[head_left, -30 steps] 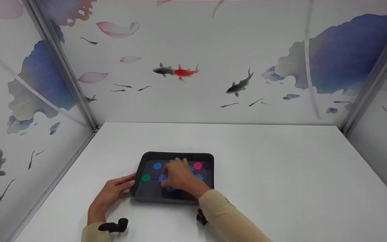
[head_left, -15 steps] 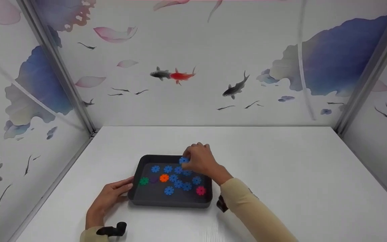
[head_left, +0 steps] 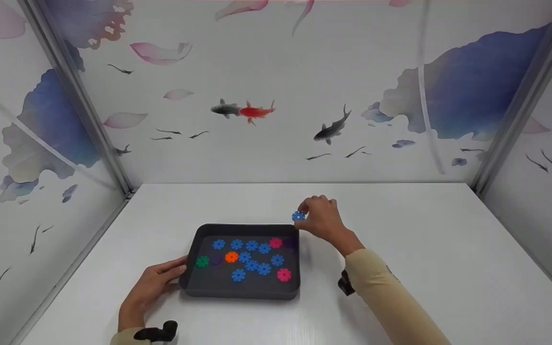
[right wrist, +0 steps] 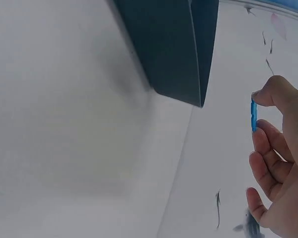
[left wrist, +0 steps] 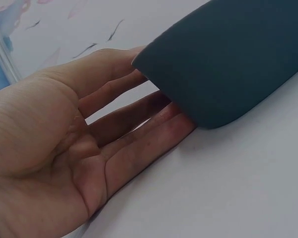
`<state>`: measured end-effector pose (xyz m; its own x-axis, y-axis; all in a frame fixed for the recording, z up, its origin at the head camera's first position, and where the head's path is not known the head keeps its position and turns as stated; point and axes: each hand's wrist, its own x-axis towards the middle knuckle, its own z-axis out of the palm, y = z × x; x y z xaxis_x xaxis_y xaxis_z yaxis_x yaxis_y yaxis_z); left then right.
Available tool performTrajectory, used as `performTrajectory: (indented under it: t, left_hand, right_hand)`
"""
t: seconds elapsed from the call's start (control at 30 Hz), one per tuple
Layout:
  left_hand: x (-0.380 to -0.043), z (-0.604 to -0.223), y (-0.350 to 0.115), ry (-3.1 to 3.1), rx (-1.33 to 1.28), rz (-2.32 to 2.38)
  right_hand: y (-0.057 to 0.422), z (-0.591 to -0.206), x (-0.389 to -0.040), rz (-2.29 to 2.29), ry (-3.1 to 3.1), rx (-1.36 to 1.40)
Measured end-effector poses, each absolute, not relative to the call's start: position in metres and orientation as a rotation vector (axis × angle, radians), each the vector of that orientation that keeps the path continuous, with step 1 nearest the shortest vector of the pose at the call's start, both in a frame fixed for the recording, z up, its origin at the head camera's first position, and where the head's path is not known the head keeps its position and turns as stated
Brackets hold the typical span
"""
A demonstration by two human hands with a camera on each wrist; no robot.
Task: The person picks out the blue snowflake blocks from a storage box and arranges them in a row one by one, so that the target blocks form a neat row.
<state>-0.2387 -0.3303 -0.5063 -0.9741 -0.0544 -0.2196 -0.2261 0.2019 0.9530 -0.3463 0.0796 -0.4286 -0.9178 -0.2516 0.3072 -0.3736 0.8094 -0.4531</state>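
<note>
My right hand (head_left: pixel 325 218) pinches a blue snowflake building disc (head_left: pixel 298 216) between thumb and forefinger. It is just beyond the far right corner of the dark grey tray (head_left: pixel 237 290), raised above the table. In the right wrist view the disc (right wrist: pixel 254 115) appears edge-on at the fingertips, the other fingers loosely bent. My left hand (head_left: pixel 154 282) lies against the tray's left side, its fairly straight fingers (left wrist: pixel 144 148) touching the wall near a corner. Inside the tray lie several blue discs (head_left: pixel 238 274), pink discs (head_left: pixel 283 274), an orange disc (head_left: pixel 231 257), a green disc (head_left: pixel 202 261) and dark purple ones (head_left: pixel 216 259).
The white table (head_left: pixel 391 239) reaches back to a white wall (head_left: pixel 276 62) printed with fish and petals. Side panels with metal posts (head_left: pixel 79 96) stand at left and right. Each wrist bears a black camera mount (head_left: pixel 158 331).
My right hand has risen out of the tray with a blue disc, moving right past the tray's edge. The left hand stays at the tray's left side. The head view has shifted slightly.
</note>
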Motion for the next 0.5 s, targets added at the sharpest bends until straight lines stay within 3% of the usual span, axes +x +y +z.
performTrajectory:
  t: [0.5]
  left_hand:
    - [-0.238, -0.505, -0.332, 2.342, -0.251, 1.853]
  right_hand:
    - [0.121, -0.468, -0.363, 0.892, -2.904, 0.263]
